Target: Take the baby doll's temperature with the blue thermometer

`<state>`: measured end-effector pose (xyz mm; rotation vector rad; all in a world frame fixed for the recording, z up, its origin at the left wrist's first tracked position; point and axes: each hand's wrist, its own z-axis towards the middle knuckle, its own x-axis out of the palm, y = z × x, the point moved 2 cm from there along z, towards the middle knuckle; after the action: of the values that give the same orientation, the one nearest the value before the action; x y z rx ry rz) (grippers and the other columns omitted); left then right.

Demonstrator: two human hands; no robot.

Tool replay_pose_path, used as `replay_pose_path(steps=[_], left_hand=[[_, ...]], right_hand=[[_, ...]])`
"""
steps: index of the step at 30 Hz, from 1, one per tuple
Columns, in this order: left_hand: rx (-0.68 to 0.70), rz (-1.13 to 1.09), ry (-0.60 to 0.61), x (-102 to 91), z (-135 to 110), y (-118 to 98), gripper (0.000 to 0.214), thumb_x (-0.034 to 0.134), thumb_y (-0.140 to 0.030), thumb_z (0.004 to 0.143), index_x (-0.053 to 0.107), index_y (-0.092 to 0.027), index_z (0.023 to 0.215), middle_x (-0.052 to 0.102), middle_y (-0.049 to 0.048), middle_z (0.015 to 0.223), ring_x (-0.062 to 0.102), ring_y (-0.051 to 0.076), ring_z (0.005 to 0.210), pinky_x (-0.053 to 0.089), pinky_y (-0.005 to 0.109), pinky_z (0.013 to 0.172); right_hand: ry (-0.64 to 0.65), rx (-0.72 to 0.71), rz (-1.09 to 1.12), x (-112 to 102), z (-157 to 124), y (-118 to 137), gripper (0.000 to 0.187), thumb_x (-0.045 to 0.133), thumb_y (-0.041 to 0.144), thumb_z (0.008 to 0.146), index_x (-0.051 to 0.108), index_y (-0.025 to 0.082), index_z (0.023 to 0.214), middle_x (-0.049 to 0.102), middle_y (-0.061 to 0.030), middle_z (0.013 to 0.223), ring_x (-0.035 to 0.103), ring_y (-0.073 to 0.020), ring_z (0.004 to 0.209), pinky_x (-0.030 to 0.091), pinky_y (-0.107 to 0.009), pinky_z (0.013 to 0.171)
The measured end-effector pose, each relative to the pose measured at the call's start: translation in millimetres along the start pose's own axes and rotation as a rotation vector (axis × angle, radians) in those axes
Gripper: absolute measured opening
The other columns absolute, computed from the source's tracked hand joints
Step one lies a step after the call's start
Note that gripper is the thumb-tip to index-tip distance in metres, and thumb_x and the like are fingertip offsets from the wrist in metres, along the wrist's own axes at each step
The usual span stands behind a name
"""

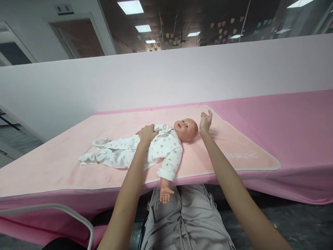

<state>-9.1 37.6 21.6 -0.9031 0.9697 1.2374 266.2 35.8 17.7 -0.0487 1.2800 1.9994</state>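
A baby doll in a white, patterned long-sleeved top and footed trousers lies on its back, its head to the right. My left hand lies across the doll's far sleeve at the waist, with its fingers curled over and the thumb toward the chest. A bit of the doll's far hand shows just beyond it. Beside the top of the head is my right hand, raised off the mat with fingers apart and holding nothing. The doll's near arm hangs over the table's front edge.
Under the doll is a peach mat with pale edging, laid on a pink cloth. A white partition stands behind. My legs are below the front edge, with a white curved metal rail at lower left.
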Motion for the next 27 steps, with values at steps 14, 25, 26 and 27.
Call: replay_pose_path(steps=[14,25,26,27], left_hand=[[0.011,0.025,0.002,0.1,0,0,0.031,0.04,-0.039,0.078,0.056,-0.019,0.096,0.064,0.0109,0.094,0.057,0.028,0.097,0.039,0.036,0.081],[-0.009,-0.012,0.005,0.7,-1,1,0.032,0.041,-0.039,0.077,0.056,-0.02,0.098,0.063,0.0113,0.094,0.057,0.029,0.096,0.039,0.039,0.082],[-0.019,-0.016,0.005,1.3,-1,2,0.033,0.041,-0.039,0.077,0.056,-0.02,0.099,0.063,0.0114,0.095,0.057,0.03,0.096,0.039,0.04,0.082],[-0.025,-0.02,0.003,1.8,0,2,0.033,0.041,-0.04,0.077,0.056,-0.019,0.099,0.063,0.0115,0.095,0.057,0.03,0.096,0.039,0.04,0.082]], right_hand=[[0.103,-0.298,-0.095,19,-23,31,0.026,0.042,0.032,0.083,0.067,0.024,0.083,0.067,-0.0019,0.1,0.057,-0.0182,0.097,0.041,-0.029,0.086],[-0.034,0.18,0.176,18,-18,18,0.024,0.047,0.039,0.075,0.065,0.022,0.075,0.068,-0.0014,0.083,0.057,-0.0184,0.084,0.042,-0.028,0.077],[-0.042,0.249,0.23,18,-16,13,0.026,0.046,0.04,0.075,0.063,0.021,0.07,0.067,-0.0015,0.075,0.057,-0.018,0.079,0.043,-0.027,0.074],[-0.041,0.315,0.317,20,-14,8,0.027,0.046,0.04,0.074,0.061,0.02,0.066,0.065,-0.0014,0.069,0.057,-0.0177,0.074,0.044,-0.027,0.07]])
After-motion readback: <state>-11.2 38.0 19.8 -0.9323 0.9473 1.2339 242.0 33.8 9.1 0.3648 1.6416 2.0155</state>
